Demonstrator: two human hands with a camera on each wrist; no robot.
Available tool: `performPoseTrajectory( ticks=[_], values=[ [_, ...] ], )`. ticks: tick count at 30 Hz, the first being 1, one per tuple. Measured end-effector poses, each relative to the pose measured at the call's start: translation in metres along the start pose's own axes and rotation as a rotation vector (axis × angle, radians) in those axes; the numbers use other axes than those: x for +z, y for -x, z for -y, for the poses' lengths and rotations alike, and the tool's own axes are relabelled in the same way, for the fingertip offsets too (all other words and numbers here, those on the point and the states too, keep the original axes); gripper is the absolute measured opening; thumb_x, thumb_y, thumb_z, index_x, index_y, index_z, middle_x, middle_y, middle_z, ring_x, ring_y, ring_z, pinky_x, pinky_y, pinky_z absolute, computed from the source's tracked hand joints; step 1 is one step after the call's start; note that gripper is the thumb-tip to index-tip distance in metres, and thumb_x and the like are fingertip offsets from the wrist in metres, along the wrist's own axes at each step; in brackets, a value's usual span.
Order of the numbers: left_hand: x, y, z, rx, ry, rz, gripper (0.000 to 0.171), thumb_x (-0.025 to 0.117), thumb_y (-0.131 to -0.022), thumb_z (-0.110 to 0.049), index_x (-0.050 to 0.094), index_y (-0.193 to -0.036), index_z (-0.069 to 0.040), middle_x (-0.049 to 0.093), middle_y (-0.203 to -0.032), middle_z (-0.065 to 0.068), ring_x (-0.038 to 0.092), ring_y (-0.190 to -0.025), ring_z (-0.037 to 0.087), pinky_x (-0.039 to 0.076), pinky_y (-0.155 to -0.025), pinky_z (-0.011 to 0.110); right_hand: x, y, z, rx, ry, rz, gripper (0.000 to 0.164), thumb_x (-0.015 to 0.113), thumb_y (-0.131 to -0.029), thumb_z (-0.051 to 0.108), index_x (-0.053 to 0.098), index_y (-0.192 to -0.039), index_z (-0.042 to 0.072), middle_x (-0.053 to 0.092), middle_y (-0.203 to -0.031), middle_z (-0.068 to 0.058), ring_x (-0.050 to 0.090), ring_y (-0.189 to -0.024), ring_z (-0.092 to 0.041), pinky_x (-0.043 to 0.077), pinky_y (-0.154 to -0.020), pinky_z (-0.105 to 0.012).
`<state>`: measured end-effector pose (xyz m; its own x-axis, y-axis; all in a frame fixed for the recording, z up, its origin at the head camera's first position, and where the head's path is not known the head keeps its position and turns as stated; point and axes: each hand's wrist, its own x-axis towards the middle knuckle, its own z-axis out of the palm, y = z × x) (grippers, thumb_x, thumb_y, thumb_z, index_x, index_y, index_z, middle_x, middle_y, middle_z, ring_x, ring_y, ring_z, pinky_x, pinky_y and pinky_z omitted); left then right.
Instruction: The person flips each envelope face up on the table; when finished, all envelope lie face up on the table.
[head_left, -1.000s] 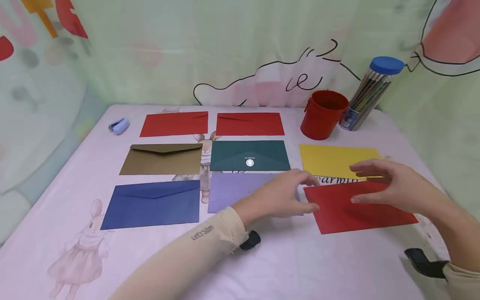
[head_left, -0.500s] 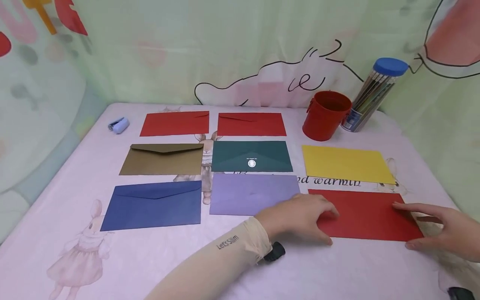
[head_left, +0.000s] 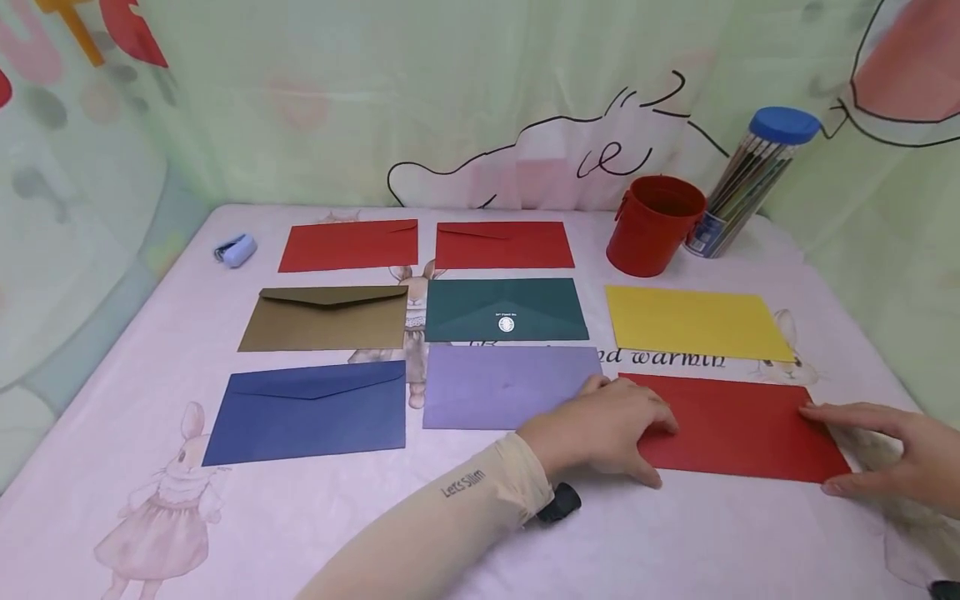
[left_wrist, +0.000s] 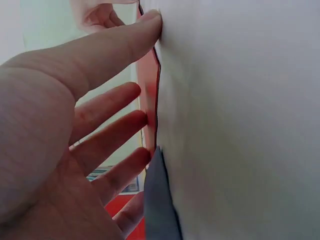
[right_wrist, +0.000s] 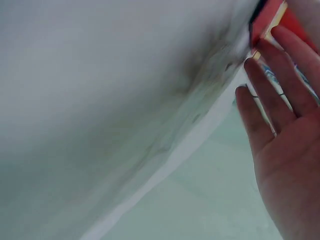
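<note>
A red envelope [head_left: 731,429] lies flat at the front right of the table. My left hand [head_left: 603,423] is at its left end, fingers spread and the fingertips on or near the paper; its thumb rests on the tablecloth by the front edge. At the opposite end, my right hand [head_left: 903,450] has a fingertip on the envelope's right edge and the thumb near the lower corner. In the left wrist view the left fingers [left_wrist: 112,135] are spread and loosely extended beside the envelope [left_wrist: 148,82]. Extended fingers also show in the right wrist view, with the right hand [right_wrist: 290,130] partly cut off.
Near the left hand lies a purple envelope [head_left: 498,387]. Yellow [head_left: 697,322], green [head_left: 506,304], brown [head_left: 330,321], blue [head_left: 307,417] and two more red envelopes [head_left: 502,244] lie around. A red bucket [head_left: 648,233], a pencil tube [head_left: 742,187] and a small lilac stapler-like object [head_left: 236,250] stand behind.
Both hands moved right and toward the front, onto the red envelope's two ends. The envelope has turned slightly and shifted a little right. Over the last half second almost nothing moved.
</note>
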<state>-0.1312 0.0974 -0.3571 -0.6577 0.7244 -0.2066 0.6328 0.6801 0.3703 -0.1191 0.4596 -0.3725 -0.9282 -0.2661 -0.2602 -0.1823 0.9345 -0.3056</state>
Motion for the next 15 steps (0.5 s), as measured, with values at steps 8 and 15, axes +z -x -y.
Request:
performPoseTrajectory(
  ticks=[8,15],
  values=[
    [-0.0012,0.0012,-0.0004,0.009,-0.021,-0.058,0.049,0.082,-0.080,-0.048,0.066,-0.126,-0.047,0.057,-0.109,-0.033,0.044,-0.099,-0.008,0.027,-0.090,0.029,-0.0009,-0.0010,0.0063,0.030,-0.046,0.096,0.097,0.093,-0.066,0.032,0.048,-0.142,-0.009,0.044,-0.140,-0.038,0.035,-0.120,-0.055,0.056,-0.076,-0.056],
    [-0.0011,-0.0009,-0.0001,0.049,-0.013,-0.106,0.050,0.078,-0.081,-0.051,0.063,-0.129,-0.046,0.058,-0.103,-0.032,0.046,-0.087,-0.013,0.028,-0.087,0.029,-0.0021,0.0007,0.0048,0.019,-0.034,0.092,0.099,0.092,-0.066,0.037,0.048,-0.145,-0.004,0.046,-0.142,-0.034,0.037,-0.133,-0.031,0.053,-0.084,-0.060]
  ],
)
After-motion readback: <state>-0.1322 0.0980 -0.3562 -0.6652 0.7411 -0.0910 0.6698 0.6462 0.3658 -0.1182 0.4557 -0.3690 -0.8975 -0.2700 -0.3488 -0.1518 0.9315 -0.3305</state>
